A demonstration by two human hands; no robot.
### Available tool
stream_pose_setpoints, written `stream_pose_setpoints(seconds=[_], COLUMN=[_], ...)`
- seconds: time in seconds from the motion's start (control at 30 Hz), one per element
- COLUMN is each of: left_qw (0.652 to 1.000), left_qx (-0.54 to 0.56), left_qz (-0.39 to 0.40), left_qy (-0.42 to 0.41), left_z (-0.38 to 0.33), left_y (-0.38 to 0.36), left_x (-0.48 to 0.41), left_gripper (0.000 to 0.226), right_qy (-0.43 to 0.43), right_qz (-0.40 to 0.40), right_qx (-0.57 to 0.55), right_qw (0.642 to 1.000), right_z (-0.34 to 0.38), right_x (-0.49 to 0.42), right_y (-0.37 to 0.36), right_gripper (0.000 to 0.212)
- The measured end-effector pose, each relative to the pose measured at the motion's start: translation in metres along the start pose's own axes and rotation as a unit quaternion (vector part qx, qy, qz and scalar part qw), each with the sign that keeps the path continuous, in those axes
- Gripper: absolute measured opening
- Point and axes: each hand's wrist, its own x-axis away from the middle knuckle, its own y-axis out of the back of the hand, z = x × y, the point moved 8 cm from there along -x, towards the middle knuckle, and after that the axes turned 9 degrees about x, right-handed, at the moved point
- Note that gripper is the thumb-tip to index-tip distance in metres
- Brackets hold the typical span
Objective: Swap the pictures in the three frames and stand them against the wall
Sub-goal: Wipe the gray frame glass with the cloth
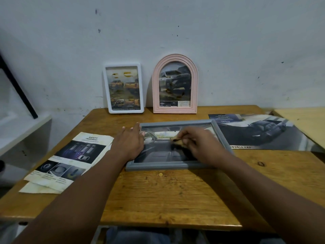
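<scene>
A grey frame [159, 165] lies flat on the wooden table [167, 196] with a car-interior picture in it. My left hand [129, 141] rests flat on the frame's left edge, fingers spread. My right hand [197, 142] is over the picture, fingers pinched on a small tan and dark piece [177, 140]; what it is I cannot tell. A white rectangular frame [123, 88] and a pink arched frame [175, 84] stand against the wall, each with a truck picture inside.
A loose "SAFETY" brochure page [70, 161] lies at the left of the table, over another sheet. A large dark car picture [260, 132] lies at the right. A lighter table [302, 120] adjoins at the right, a white shelf [21, 131] at the left.
</scene>
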Motion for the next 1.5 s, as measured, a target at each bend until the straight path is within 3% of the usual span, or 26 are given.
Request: stream_pose_setpoints(seconds=[0.1,0.33,0.47,0.57,0.63,0.73,0.8,0.83,0.87,0.9,0.97,1.03,1.2,1.5], left_qw=[1.0,1.0,0.999,0.999,0.999,0.999,0.996,0.994,0.99,0.986,0.982,0.982,0.983,0.983], left_qx=[-0.006,-0.024,-0.032,-0.036,-0.046,-0.024,0.024,0.045,0.06,0.07,0.072,0.069,0.098,0.127], left_qz=[-0.008,-0.004,0.006,0.022,0.027,0.016,0.02,0.035,0.056,0.076,0.096,0.089,0.074,0.071], left_qy=[-0.009,-0.008,-0.013,0.001,0.007,-0.029,-0.078,-0.099,-0.115,-0.129,-0.147,-0.15,-0.138,-0.109], left_z=[0.003,0.003,0.005,0.004,-0.004,-0.039,-0.073,-0.09,-0.106,-0.119,-0.135,-0.137,-0.13,-0.131], left_y=[-0.001,0.001,-0.004,-0.003,-0.001,-0.006,-0.021,-0.032,-0.044,-0.056,-0.072,-0.078,-0.077,-0.073], left_x=[-0.003,-0.003,-0.01,-0.019,-0.022,-0.018,-0.014,-0.012,-0.01,-0.008,-0.006,-0.007,-0.007,-0.005], left_gripper=[0.053,0.055,0.053,0.054,0.062,0.07,0.069,0.069,0.069,0.069,0.069,0.07,0.07,0.073], right_qy=[0.04,-0.012,-0.025,-0.078,-0.176,-0.294,-0.337,-0.349,-0.35,-0.344,-0.309,-0.239,-0.146,-0.109], right_qz=[0.078,0.099,0.067,-0.023,-0.085,-0.107,-0.087,-0.087,-0.095,-0.109,-0.149,-0.157,-0.005,-0.051], right_qx=[0.078,0.212,0.211,0.074,-0.111,-0.382,-0.492,-0.507,-0.495,-0.439,-0.211,-0.012,0.205,0.179], right_qw=[0.993,0.972,0.975,0.994,0.974,0.87,0.798,0.783,0.79,0.823,0.915,0.958,0.968,0.976], right_z=[0.007,-0.057,-0.068,-0.073,-0.087,-0.093,-0.09,-0.091,-0.094,-0.099,-0.111,-0.109,-0.124,-0.095], right_x=[0.0,0.027,0.034,0.031,0.031,0.027,0.019,0.014,0.007,0.0,-0.018,-0.039,-0.057,0.021], right_y=[-0.029,0.023,0.034,0.044,0.057,0.063,0.064,0.067,0.071,0.078,0.097,0.099,0.032,0.053], right_gripper=[0.027,0.025,0.024,0.025,0.022,0.026,0.031,0.029,0.026,0.022,0.011,0.007,0.028,0.032])
